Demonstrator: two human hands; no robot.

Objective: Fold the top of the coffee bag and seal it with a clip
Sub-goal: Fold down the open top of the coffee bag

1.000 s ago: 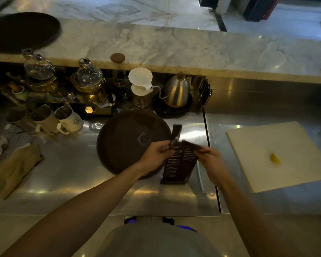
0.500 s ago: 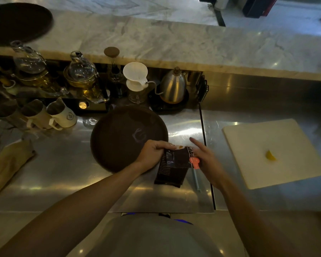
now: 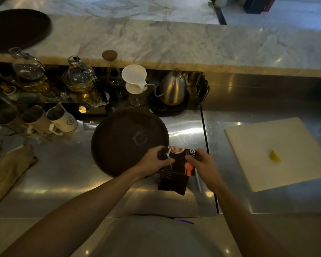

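Since half a second ago the top of the coffee bag [image 3: 173, 171] has been turned further over: a printed face with a cup picture and large white letters is now shown at the upper edge, where a second ago the bag was held upright with a narrow strip standing above it. The folding step is judged largely made; the sealing step is not yet done.

Left of the grip, the dark round tray [image 3: 126, 140] is overlapped by the left hand [image 3: 154, 161]. The left hand is closed on the bag's upper left corner, thumb and fingers pinching the folded edge; a thin pale sliver is seen at that thumb, and what it is cannot be told.

Between the hands, the bag is seen standing on the steel counter [image 3: 63, 173], its base nearer the body than the grip, its body dark with fine pale lines of print. An orange-headed clip [image 3: 189, 168] is seen against the bag's right edge, just under the right fingers. A grey bar [image 3: 198, 182] runs down from it toward the body; whether it is part of the clip, and whether the clip bites the fold or is only held against it, cannot be told.

The right hand [image 3: 202, 163] is curled over the upper right corner, fingers pressed onto the fold.

Right of the grip, well apart, a white cutting board [image 3: 267, 154] with a yellow wedge [image 3: 274, 156] is noted.
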